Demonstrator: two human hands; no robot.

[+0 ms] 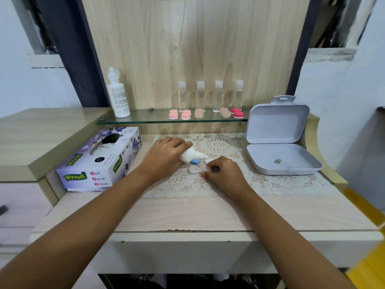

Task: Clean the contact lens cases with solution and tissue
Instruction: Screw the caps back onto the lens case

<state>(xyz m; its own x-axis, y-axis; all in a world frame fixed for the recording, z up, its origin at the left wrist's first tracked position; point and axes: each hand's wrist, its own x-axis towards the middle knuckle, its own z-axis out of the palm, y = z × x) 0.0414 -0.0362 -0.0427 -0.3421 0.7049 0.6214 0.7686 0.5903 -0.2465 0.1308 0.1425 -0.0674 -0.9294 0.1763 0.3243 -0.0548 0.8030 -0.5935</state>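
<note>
My left hand (164, 156) grips a small white solution bottle (192, 155), tilted with its nozzle pointing right and down over the lace mat. Under the nozzle lies a translucent contact lens case (194, 169) with its wells uncovered. A blue cap (195, 162) and a white cap (209, 160) rest beside it. My right hand (224, 174) holds the right end of the case against the mat with its fingertips. A purple tissue box (100, 163) stands to the left, a tissue showing in its slot.
A grey plastic box (279, 147) sits open at the right on the lace mat (270, 182). The glass shelf (145, 118) behind carries a tall white bottle (117, 94), several clear bottles (218, 97) and several pink lens cases (185, 114).
</note>
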